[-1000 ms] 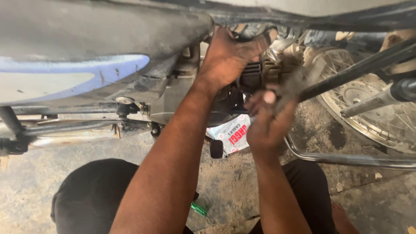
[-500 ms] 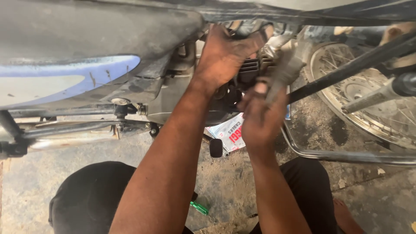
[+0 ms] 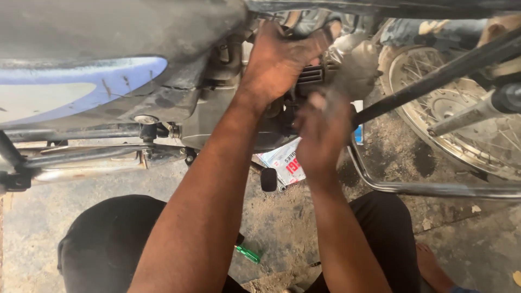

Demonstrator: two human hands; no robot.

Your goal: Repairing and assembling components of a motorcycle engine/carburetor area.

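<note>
The left hand [image 3: 279,57] is pressing flat, fingers spread, against the motorcycle engine [image 3: 309,76], hemmed in under the fuel tank [image 3: 108,59]. The right hand [image 3: 323,133] is hovering just below it, blurred, so its grip cannot be told; open floor [image 3: 163,179] is lying beneath both, with the spoked wheel [image 3: 461,108] off to the right.

A grey motorcycle tank [image 3: 108,43] with a pale blue stripe, a green-handled screwdriver [image 3: 247,253], black trousers [image 3: 108,244].
</note>
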